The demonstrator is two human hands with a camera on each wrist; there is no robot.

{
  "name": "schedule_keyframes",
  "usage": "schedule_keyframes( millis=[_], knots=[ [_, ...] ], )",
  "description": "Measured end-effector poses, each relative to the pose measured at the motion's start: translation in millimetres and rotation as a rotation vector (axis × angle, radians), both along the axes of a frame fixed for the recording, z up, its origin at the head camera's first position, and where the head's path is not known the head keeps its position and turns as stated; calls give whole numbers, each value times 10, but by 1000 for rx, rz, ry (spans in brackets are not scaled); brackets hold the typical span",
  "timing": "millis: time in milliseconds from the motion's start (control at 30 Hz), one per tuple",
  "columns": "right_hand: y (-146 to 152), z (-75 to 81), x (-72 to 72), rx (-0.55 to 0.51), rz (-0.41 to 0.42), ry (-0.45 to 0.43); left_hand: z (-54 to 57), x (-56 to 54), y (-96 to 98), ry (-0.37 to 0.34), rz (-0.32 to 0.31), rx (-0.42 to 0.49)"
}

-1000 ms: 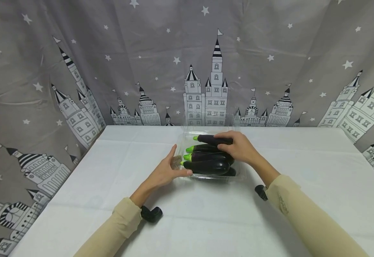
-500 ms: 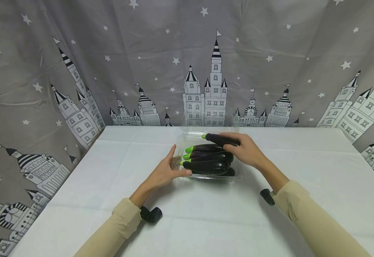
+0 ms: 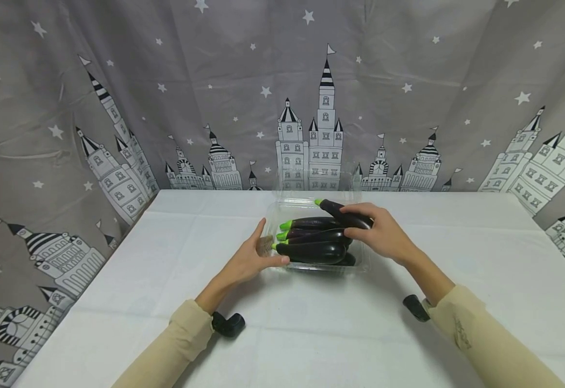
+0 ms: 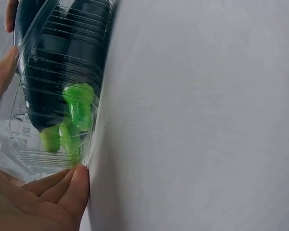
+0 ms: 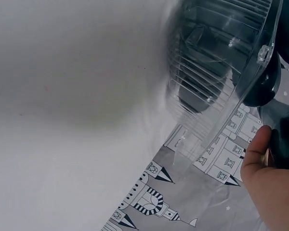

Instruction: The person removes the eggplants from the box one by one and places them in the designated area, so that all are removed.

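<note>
My right hand (image 3: pixel 381 231) grips a dark eggplant (image 3: pixel 333 208) by its thick end, over the back right of a clear plastic clamshell container (image 3: pixel 360 264). Its green stem end points left and up. More eggplants (image 3: pixel 311 251) lie side by side in the container, stems to the left. My left hand (image 3: pixel 250 258) rests at the container's left front corner, thumb on the front rim and fingers straight along the left side. In the left wrist view, the fingertips (image 4: pixel 79 175) touch the ribbed end wall. The right wrist view shows the thumb (image 5: pixel 257 149) against the held eggplant.
The container's clear lid (image 3: pixel 316 180) stands raised at the back, close to the grey curtain (image 3: pixel 214 64) printed with castles and stars. A white cloth (image 3: pixel 311 334) covers the table. Black wrist devices (image 3: pixel 229 324) sit under both sleeves.
My right hand has moved right and slightly toward me, taking the rear eggplant with it and lifting its stem end. My left hand stays where it was on the container.
</note>
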State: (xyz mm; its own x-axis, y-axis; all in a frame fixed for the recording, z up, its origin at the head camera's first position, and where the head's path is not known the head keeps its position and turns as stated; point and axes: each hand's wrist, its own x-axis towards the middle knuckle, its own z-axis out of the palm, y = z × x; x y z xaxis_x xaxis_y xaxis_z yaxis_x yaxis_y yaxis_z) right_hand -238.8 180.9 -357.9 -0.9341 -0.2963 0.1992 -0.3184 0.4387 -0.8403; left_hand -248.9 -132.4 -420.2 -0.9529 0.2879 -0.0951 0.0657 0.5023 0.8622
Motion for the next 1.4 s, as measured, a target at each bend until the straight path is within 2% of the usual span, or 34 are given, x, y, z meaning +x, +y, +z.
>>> schedule_keyframes(
  millis=[300, 500, 767, 1033, 1267, 1400],
  knots=[
    [78, 26, 106, -84, -62, -22, -4, -4, -15, 5, -4, 20],
    [144, 0, 163, -64, -83, -25, -14, 35, -29, -11, -6, 29],
    [241, -28, 205, -117, -50, -81, -2, 14, -14, 0, -4, 29],
    [345, -60, 258, -115, -111, -121, -21, 25, 0, -5, -18, 38],
    [405, -85, 293, -193, -107, -93, -18, 22, -3, 6, -10, 31],
    [442, -100, 309, -182, -120, -112, -13, 14, -7, 11, -18, 31]
  ],
)
